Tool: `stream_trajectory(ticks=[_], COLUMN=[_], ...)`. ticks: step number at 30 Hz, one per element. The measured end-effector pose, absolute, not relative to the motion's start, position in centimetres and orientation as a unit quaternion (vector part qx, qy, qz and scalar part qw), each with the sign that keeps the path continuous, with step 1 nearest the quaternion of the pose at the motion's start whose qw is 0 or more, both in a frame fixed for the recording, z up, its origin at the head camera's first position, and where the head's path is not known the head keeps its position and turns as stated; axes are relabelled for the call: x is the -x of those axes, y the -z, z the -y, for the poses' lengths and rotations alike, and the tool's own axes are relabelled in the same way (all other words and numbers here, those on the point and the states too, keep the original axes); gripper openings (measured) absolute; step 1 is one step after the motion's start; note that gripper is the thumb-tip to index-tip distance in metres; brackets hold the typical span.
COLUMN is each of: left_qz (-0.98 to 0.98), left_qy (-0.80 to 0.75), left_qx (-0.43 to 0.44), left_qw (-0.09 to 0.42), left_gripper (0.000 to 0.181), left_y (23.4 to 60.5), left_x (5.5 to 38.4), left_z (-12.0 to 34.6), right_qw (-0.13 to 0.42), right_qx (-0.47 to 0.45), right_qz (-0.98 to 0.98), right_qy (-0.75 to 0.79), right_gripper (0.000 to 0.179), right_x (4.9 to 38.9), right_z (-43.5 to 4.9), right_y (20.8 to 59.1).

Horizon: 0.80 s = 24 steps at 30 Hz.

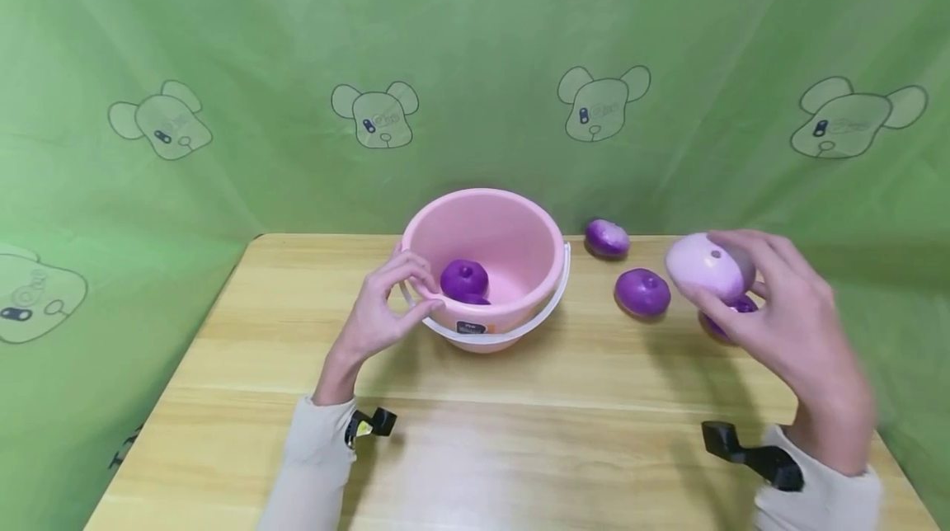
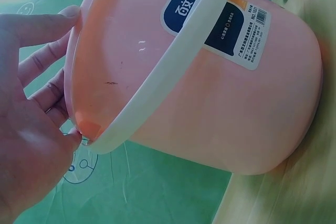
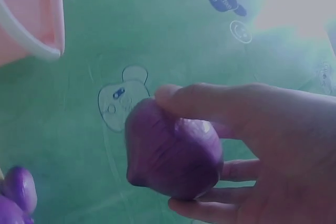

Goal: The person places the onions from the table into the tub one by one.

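My left hand (image 1: 380, 310) pinches the near-left rim of a pink bucket (image 1: 482, 222), thumb outside, fingers over the edge. In the left wrist view, the bucket (image 2: 220, 108) bears a dark label, and its white handle hangs down the near side. Inside lies a purple onion (image 1: 463, 277), with part of another showing under it. To the right, above the table, my right hand (image 1: 797, 325) grips a pale purple onion (image 1: 701, 269) between thumb and fingers. The right wrist view shows this held onion (image 3: 173, 156) with its pointed tip downward left.
Right of the bucket, one onion (image 1: 607, 239) sits near the table's back edge and another onion (image 1: 642, 293) lies closer. A further onion (image 1: 731, 321) is partly hidden by my right hand. A green printed curtain (image 1: 482, 44) hangs behind the wooden table (image 1: 475, 448).
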<state>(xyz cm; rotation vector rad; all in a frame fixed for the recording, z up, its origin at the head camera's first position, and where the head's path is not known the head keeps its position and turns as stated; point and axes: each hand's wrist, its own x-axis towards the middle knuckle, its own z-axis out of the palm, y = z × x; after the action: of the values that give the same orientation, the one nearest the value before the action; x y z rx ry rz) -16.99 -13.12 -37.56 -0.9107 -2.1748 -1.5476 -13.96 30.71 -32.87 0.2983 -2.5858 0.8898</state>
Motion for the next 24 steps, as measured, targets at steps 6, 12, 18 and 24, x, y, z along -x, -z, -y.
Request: stream_trajectory(ticks=[6, 12, 18, 24], left_qz=[0.763, 0.759, 0.757, 0.758], left_qy=[0.542, 0.544, 0.540, 0.538], left_qx=[0.312, 0.318, 0.328, 0.329], left_qw=[0.163, 0.166, 0.166, 0.167], left_gripper=[0.020, 0.023, 0.021, 0.020], left_y=[38.4, 40.8, 41.3, 40.9], left_x=[17.3, 18.6, 19.1, 18.9], left_z=[13.0, 13.3, 13.6, 13.9], right_qw=[0.227, 0.270, 0.279, 0.273], right_qx=[-0.120, -0.130, -0.133, -0.133], right_qz=[0.905, 0.891, 0.884, 0.881], right_qy=[-0.339, -0.341, -0.350, -0.364], right_gripper=[0.072, 0.072, 0.072, 0.072], right_x=[14.1, 14.2, 14.2, 14.4], right_z=[-29.0, -28.0, -27.4, -26.4], right_y=[32.4, 32.4, 32.3, 32.1])
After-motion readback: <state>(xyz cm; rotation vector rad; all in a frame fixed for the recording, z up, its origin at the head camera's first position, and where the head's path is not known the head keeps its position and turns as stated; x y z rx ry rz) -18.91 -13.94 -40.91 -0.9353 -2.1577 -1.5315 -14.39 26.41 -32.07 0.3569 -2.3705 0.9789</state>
